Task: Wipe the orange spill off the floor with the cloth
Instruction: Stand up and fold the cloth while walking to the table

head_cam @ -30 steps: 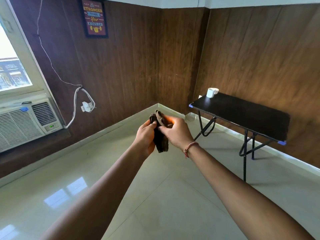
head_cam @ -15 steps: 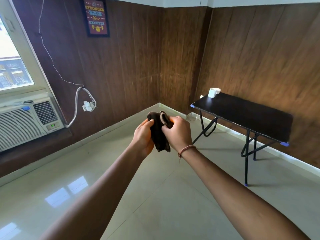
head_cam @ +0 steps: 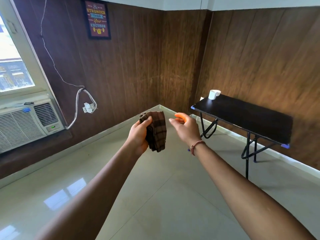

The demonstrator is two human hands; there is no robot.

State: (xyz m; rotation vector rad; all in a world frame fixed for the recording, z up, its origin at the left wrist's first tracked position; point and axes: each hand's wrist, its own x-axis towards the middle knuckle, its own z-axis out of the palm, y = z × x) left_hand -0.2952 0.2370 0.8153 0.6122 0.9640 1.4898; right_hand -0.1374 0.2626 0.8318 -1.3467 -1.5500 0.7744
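A brown checked cloth (head_cam: 157,131) hangs folded in front of me at chest height, with my left hand (head_cam: 138,134) shut around its left side. My right hand (head_cam: 187,129) hovers just right of the cloth, apart from it, fingers spread and holding nothing. A bright orange patch (head_cam: 180,116) shows at my right fingertips; I cannot tell whether it is on the fingers or on the floor behind them. No other orange shows on the pale glossy floor tiles (head_cam: 164,196) below my arms.
A black folding table (head_cam: 245,118) stands along the right wall with a white cup (head_cam: 213,94) at its far end. A window air conditioner (head_cam: 22,125) sits at the left, and a cable and plug (head_cam: 88,107) hang on the wood-panelled wall.
My right hand has let go of the cloth and moved off to the right with its fingers apart. The cloth stays in my left hand alone and has unfolded slightly.
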